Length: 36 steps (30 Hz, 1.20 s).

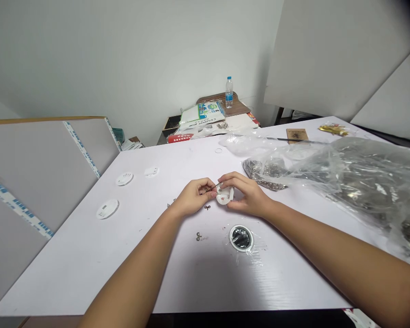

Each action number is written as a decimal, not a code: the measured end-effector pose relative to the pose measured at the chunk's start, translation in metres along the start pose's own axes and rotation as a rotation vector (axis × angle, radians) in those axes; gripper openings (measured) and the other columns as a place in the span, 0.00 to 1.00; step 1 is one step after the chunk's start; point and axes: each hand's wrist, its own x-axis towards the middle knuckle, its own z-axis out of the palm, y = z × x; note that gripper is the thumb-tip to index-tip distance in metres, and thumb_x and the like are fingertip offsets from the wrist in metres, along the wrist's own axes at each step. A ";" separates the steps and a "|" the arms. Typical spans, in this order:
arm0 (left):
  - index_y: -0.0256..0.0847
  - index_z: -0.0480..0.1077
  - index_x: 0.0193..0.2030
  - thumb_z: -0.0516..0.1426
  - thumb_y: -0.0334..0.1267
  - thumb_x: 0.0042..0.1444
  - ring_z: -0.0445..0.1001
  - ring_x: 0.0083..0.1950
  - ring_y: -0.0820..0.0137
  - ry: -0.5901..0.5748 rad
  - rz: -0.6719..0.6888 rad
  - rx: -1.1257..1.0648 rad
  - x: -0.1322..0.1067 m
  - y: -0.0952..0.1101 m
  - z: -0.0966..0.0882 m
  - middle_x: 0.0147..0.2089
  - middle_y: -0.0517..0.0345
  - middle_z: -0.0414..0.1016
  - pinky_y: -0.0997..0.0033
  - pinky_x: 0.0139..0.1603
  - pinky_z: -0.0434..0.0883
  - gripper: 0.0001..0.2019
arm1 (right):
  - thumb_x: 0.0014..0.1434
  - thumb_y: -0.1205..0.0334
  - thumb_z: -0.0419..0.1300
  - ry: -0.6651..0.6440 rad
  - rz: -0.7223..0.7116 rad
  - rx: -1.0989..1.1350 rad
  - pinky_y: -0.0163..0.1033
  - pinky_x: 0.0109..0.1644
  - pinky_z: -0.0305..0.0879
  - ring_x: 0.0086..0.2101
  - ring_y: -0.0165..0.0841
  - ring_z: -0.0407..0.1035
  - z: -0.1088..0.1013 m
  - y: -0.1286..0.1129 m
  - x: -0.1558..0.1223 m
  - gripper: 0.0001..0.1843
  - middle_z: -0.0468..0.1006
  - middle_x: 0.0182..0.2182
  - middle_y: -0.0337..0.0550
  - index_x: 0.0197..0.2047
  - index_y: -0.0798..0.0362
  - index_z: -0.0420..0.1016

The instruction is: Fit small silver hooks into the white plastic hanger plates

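From where I stand, the person's right hand [248, 193] has its thumb and fingers curled around a white round part [224, 197], held up over the middle of the tabletop [177, 287]. The left hand [198, 196] pinches a thin dark piece [219, 184] whose end meets that part; I can't tell exactly what it is. Just below the left hand lies a small metal piece [207, 207], with another metal piece [198, 236] nearer. A dark disc with a white rim [241, 238] sits nearer still, among clear film. Three white round pieces [108, 209] lie off to the left; clear plastic bags [365, 182] sprawl across the right.
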 end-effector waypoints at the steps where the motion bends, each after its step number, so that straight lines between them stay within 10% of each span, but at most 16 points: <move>1: 0.36 0.71 0.36 0.62 0.45 0.52 0.67 0.32 0.74 -0.003 0.000 0.004 0.000 0.000 0.000 0.33 0.57 0.71 0.75 0.32 0.64 0.14 | 0.52 0.68 0.63 0.005 0.000 0.001 0.48 0.53 0.69 0.49 0.41 0.70 0.000 0.000 0.000 0.20 0.72 0.50 0.49 0.49 0.47 0.70; 36: 0.37 0.60 0.31 0.63 0.46 0.55 0.52 0.15 0.85 -0.280 -0.118 -0.418 -0.002 -0.014 -0.005 0.24 0.60 0.71 0.81 0.16 0.46 0.18 | 0.47 0.71 0.66 0.055 -0.098 0.059 0.47 0.52 0.69 0.50 0.41 0.69 -0.002 -0.004 0.000 0.24 0.72 0.50 0.53 0.49 0.52 0.69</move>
